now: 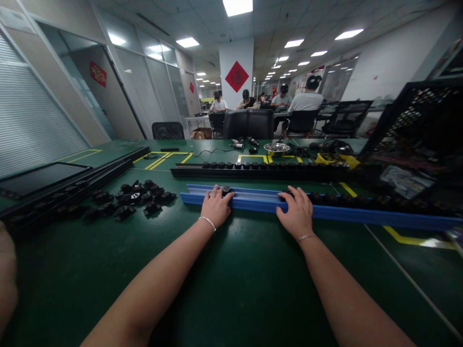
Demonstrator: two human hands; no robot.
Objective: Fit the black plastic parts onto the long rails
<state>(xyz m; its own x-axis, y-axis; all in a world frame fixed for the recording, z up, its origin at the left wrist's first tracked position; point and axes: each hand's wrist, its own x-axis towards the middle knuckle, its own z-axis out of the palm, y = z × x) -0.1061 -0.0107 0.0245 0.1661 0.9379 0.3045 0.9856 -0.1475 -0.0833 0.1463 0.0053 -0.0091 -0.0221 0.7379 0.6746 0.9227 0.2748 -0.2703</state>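
Observation:
A long blue channel rail (253, 205) lies across the green table in front of me. My left hand (216, 208) is at its left part, fingers closed at a small black part (226, 189) in the channel. Farther right, my right hand (296, 212) has its thumb by the rail's front wall and its fingertips on another small black part (284, 194), partly hidden. From there a row of similar black parts (347, 200) runs along the rail to the right. Loose black parts (144, 195) lie piled on the table to my left.
A black rail (224, 172) with a row of parts lies behind the blue one. Dark rails (108, 173) and a flat black panel (43, 178) are at left. Behind stand a metal bowl (276, 148) and a yellow tray (338, 160). A blurred bit of skin (6, 282) shows at the left edge.

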